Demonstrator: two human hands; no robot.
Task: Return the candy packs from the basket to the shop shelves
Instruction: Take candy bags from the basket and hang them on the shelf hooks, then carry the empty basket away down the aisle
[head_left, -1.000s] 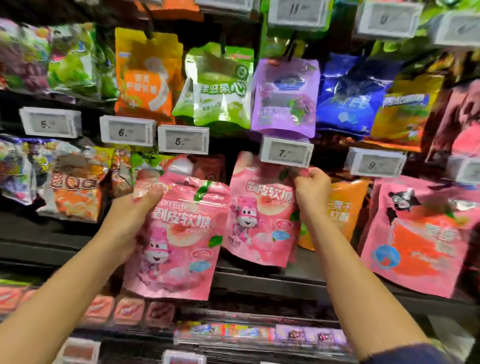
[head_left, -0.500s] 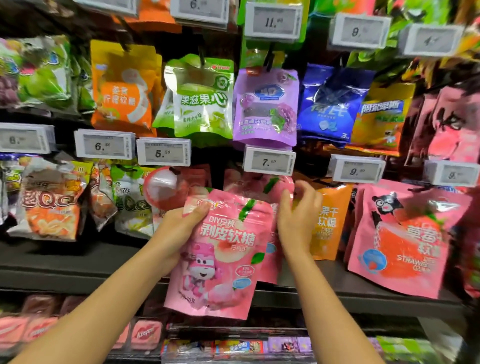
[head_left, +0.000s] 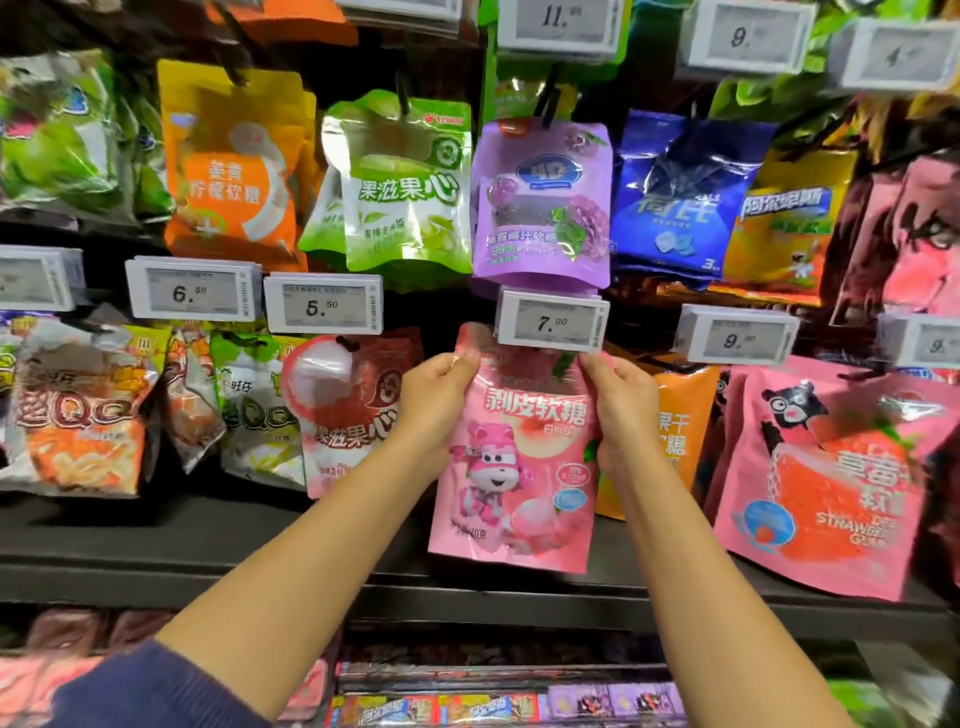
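Observation:
A pink candy pack (head_left: 511, 467) with a pink cartoon robot on it hangs upright in front of the shelf, its top edge tucked behind the 7.00 price tag (head_left: 551, 321). My left hand (head_left: 434, 400) grips its upper left edge. Its upper right edge is gripped by my right hand (head_left: 621, 410). The hook behind the tag and the other pink pack seen before are hidden. No basket is in view.
A red lychee pack (head_left: 343, 410) hangs to the left and an orange pack (head_left: 680, 431) to the right, close on both sides. A pink strawberry pack (head_left: 826, 478) hangs further right. A dark shelf ledge (head_left: 208, 551) runs below, with more candy under it.
My left hand has carried the pink pack right and up, in front of the hanging one, to the 7.00 tag. My right hand now grips its upper right edge.

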